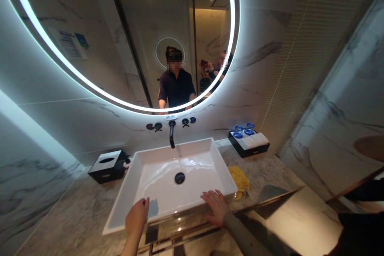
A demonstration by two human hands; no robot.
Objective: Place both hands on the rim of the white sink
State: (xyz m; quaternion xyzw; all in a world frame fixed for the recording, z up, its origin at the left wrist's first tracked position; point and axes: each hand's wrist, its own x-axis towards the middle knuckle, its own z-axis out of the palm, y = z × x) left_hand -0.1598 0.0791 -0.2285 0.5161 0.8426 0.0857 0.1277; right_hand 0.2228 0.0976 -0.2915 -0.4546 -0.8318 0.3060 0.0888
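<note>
White sink [162,192] on the stone counter [72,208]; left hand [136,217] at the left part of the sink's front rim, fingers curled in, cannot tell whether that grip is clenched on anything. Right hand [217,207] at the right part of the sink's front rim, fingers spread, grip released, contact with the rim unclear. Yellow cloth [239,180] just beside the sink's right side, tissue box [106,168] near its left side, black faucet [172,133] above its back edge.
</note>
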